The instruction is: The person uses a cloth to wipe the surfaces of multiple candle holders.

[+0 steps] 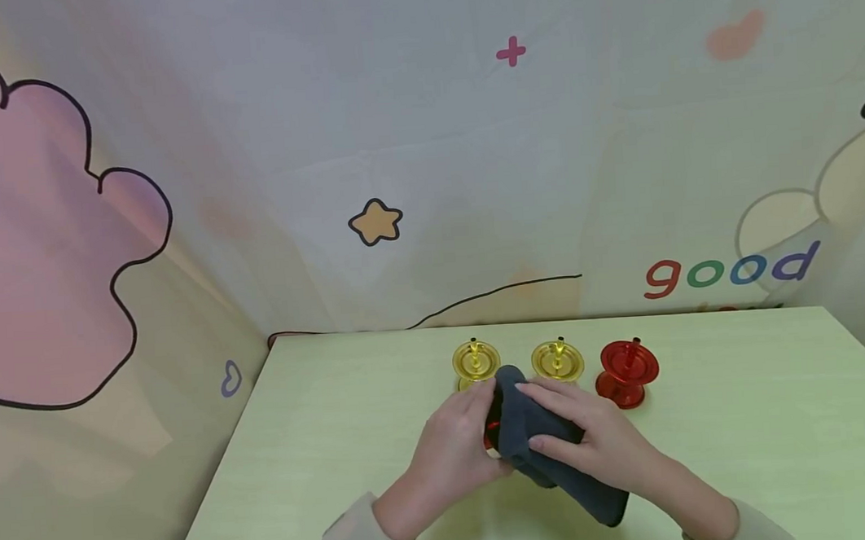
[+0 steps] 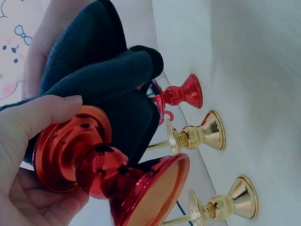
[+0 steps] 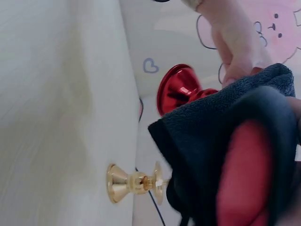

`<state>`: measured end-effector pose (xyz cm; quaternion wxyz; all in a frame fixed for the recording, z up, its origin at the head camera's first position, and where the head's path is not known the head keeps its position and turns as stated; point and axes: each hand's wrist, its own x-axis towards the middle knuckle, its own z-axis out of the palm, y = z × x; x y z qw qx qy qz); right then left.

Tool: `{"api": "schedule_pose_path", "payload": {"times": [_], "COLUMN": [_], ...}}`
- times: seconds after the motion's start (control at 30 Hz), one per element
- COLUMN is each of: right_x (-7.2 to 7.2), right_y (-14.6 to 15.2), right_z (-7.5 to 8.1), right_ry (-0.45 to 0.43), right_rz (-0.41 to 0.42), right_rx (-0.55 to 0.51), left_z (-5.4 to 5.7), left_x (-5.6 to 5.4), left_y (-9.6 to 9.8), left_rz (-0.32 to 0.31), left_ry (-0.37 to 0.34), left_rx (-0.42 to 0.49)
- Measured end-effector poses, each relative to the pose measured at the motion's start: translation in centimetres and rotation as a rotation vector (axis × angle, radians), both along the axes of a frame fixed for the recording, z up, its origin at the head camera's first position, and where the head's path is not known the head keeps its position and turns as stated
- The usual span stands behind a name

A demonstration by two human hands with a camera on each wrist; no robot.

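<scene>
My left hand (image 1: 456, 446) grips a shiny red metal candle holder (image 2: 101, 172) by its dish end, with the thumb along the dish rim. The holder is tilted in the air, its flared base facing away from the palm in the left wrist view. A dark blue-grey cloth (image 1: 544, 439) is bunched against the dish, hiding its inside. My right hand (image 1: 610, 440) holds the cloth between thumb and fingers, and a loose end hangs below it. In the right wrist view, a fold of the cloth wraps round a finger (image 3: 247, 169).
Behind the hands, two gold candle holders (image 1: 475, 360) (image 1: 558, 361) and another red candle holder (image 1: 627, 371) stand upright in a row on the pale table (image 1: 742, 433). A printed cloth backdrop (image 1: 440, 139) hangs behind the table's far edge.
</scene>
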<state>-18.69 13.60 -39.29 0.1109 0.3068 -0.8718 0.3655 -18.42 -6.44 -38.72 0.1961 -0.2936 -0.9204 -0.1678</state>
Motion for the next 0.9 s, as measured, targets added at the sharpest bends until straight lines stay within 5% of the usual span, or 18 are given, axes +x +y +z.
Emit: {"api": "schedule_pose_path", "payload": {"times": [0.23,0.4,0.5,0.73,0.9], "right_x": [-0.2,0.0,0.2,0.1,0.1], "right_y": [-0.2,0.0,0.3,0.8,0.9], "right_z": [-0.5,-0.2,0.1,0.1,0.2], "right_ry": [0.185,0.175,0.140,0.165,0.096], "right_rz": [0.014,0.058,0.082,0.169,0.205], "right_rx": [-0.053,-0.105,-0.130,-0.244,-0.284], "left_z": [0.3,0.4,0.3,0.6,1.0], "left_x": [0.6,1.1,1.0,-0.1,-0.8], "left_y": [0.2,0.3,0.1,-1.0,-0.9], "left_rz": [-0.036,-0.060,-0.101,-0.186,-0.237], "left_ry": [0.144,0.147,0.063,-0.263,-0.352], "left_rx": [-0.074,-0.097,-0.072,0.005,0.031]}}
